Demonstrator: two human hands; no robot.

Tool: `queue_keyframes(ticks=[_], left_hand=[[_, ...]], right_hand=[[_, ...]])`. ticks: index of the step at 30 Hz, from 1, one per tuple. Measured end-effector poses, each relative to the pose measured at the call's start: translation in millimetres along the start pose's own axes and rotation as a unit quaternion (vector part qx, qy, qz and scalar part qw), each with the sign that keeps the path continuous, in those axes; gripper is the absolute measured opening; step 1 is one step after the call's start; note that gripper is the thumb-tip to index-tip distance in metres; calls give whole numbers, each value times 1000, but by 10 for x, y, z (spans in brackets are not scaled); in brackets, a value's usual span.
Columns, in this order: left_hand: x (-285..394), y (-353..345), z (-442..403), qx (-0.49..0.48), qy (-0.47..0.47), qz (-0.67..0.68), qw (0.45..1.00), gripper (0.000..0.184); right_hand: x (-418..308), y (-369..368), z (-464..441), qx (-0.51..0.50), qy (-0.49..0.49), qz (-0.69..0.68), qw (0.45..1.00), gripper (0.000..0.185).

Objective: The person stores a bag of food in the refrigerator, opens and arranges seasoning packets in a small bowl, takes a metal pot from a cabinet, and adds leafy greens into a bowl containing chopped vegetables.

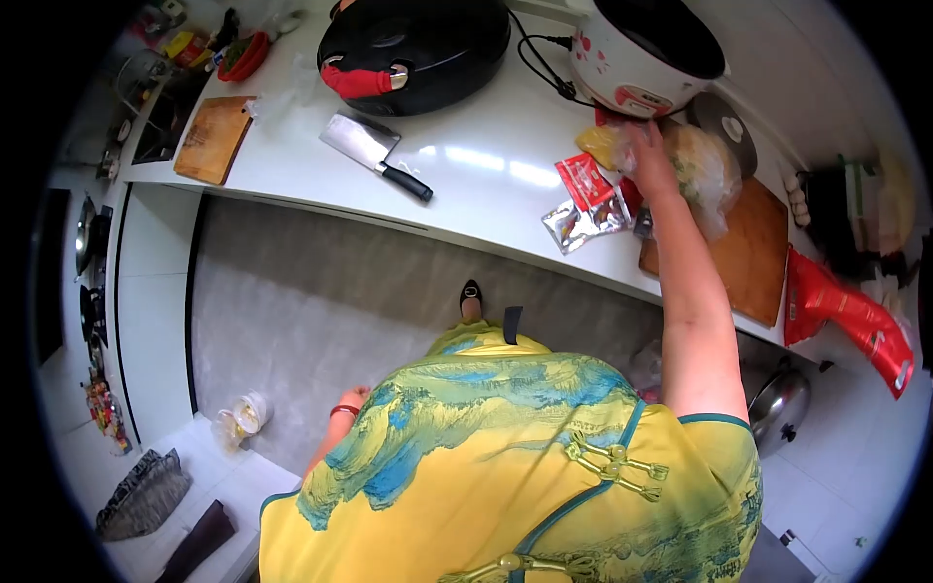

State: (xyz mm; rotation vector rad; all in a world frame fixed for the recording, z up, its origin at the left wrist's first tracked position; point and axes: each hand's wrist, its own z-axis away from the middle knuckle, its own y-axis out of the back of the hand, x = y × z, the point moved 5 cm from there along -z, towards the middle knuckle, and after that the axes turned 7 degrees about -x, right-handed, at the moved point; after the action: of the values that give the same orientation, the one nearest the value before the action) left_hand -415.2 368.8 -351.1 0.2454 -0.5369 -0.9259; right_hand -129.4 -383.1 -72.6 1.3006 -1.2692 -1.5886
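Note:
My right hand (649,160) reaches across the counter, its fingers closed on a clear plastic bag beside a yellow packet (599,146). To its right lies another clear plastic bag (702,170) with pale contents. Just in front of the hand are a red packet (584,182) and a silver foil packet (589,222). Low beside my body hangs my left hand (355,396), with a red bracelet at the wrist; its fingers are mostly hidden by the clothing. On the counter, a cleaver (362,144) with a black handle lies flat, away from both hands.
Behind the packets stands a white rice cooker (622,73); a black electric pan (418,53) is left of it. Wooden boards lie at the left (214,139) and right (753,248). A red bag (846,316) hangs over the right edge. The counter's front edge (418,228) crosses the view.

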Motion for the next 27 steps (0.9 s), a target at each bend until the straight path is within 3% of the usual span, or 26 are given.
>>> queue_keyframes(ticks=[2,3,6,8,14,16,18,19,20,22,25,27], left_hand=[[205,267,-208,21,-15,11,1000,32],[834,540,37,-15,64,167,984,34],[1371,904,-268,0,-4,100,995,36],[1621,1028,-463,-20,6,129,991,37],[2111,1043,-584,2,-33,183,982,33],[2166,930,-548,1,-31,184,982,33],[2037,802,-436,-1,-9,196,981,32],[1421,587,-835,-85,-16,254,963,31],[1212,489,-852,-50,-21,188,981,31],[1141,389,-726,22,-29,58,998,31],[978,205,-621,13,28,91,995,30],[952,131,-555,14,32,107,994,31]], right_hand=[[127,-127,-241,-43,14,49,998,43],[80,-55,-296,7,44,9,999,28],[-475,378,-267,-10,51,-44,998,24],[-821,594,-258,-26,21,-91,995,20],[-1248,98,-583,-129,6,-314,941,25],[-1433,-294,-638,-75,139,-269,950,30],[-1522,-155,-491,24,191,-243,951,37],[-1454,-126,-434,23,155,-242,957,40],[-1385,-96,-374,20,119,-242,963,44],[-918,-136,-301,-90,-75,-259,959,53],[-401,-269,-291,8,-65,40,997,56],[-132,-496,-309,37,-34,49,998,57]])
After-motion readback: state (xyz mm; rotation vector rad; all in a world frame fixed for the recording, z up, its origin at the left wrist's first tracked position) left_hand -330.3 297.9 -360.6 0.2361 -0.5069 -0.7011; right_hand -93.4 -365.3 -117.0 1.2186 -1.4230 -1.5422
